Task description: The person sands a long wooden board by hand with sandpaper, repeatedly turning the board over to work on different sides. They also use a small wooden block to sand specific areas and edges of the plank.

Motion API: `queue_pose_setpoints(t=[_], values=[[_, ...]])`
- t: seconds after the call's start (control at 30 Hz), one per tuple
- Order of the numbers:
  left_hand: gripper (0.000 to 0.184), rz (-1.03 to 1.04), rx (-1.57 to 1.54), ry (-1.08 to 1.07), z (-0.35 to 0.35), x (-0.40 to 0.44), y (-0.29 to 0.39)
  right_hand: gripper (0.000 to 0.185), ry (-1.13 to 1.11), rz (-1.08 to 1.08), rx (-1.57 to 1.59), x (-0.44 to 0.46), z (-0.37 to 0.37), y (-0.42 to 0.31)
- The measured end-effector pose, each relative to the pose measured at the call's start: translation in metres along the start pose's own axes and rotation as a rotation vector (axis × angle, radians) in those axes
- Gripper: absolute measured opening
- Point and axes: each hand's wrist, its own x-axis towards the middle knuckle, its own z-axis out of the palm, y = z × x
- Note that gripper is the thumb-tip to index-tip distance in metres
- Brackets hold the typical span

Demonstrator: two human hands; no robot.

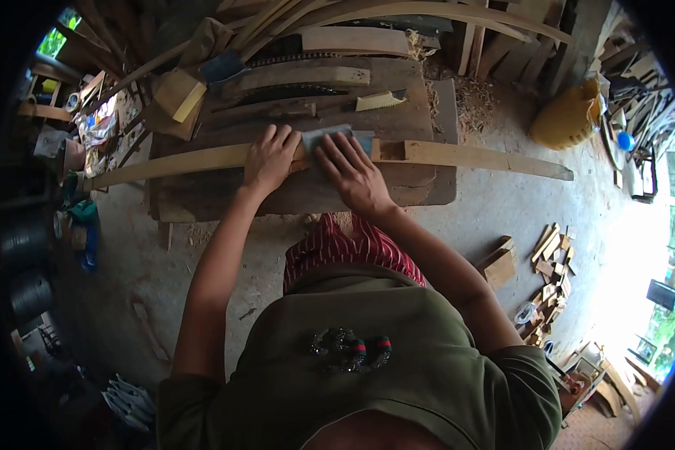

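A long, gently curved wooden strip (pixel 457 155) lies across the workbench in front of me, with both ends reaching past the bench. My left hand (pixel 270 159) is closed around the strip left of its middle. Just to the right, my right hand (pixel 355 176) holds a grey-blue sheet (pixel 326 136), which looks like sandpaper, against the strip with its fingers laid over it. The underside of the sheet is hidden. A notch-like darker patch shows on the strip to the right of the sheet.
On the wooden workbench (pixel 225 196) lie curved wood pieces (pixel 307 76) and a yellowish brush-like piece (pixel 380 100). A wooden block (pixel 180 94) stands at the left. Wood offcuts (pixel 551 277) and a yellow sack (pixel 568 116) are on the floor at the right.
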Motion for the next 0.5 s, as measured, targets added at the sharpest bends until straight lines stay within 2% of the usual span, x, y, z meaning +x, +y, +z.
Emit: queue_pose_setpoints(t=[0.03, 0.07, 0.1, 0.2, 0.27, 0.37, 0.43, 0.5], values=[[0.060, -0.039, -0.045, 0.011, -0.003, 0.002, 0.002, 0.063, 0.051, -0.032, 0.099, -0.013, -0.005, 0.011], [0.062, -0.029, -0.031, 0.002, -0.004, 0.002, 0.001, 0.055, 0.043, -0.034, -0.086, -0.030, -0.016, 0.027], [0.062, -0.029, -0.040, -0.002, -0.002, 0.000, 0.001, 0.055, 0.017, -0.012, 0.048, -0.046, -0.031, 0.040], [0.063, -0.019, -0.069, 0.043, 0.000, 0.002, 0.001, 0.056, 0.022, 0.062, 0.101, -0.057, -0.066, 0.051], [0.063, -0.017, -0.055, 0.043, -0.001, 0.002, 0.001, 0.056, 0.230, 0.145, -0.029, -0.042, -0.078, 0.051], [0.063, -0.006, -0.047, 0.048, -0.001, 0.001, 0.003, 0.055, 0.130, 0.114, -0.046, -0.050, -0.044, 0.070], [0.063, 0.002, -0.049, 0.065, -0.002, 0.005, 0.001, 0.055, 0.132, 0.055, -0.058, -0.076, -0.054, 0.076], [0.062, -0.025, -0.034, 0.034, -0.002, 0.002, 0.003, 0.052, 0.232, 0.275, -0.021, -0.113, -0.060, 0.098]])
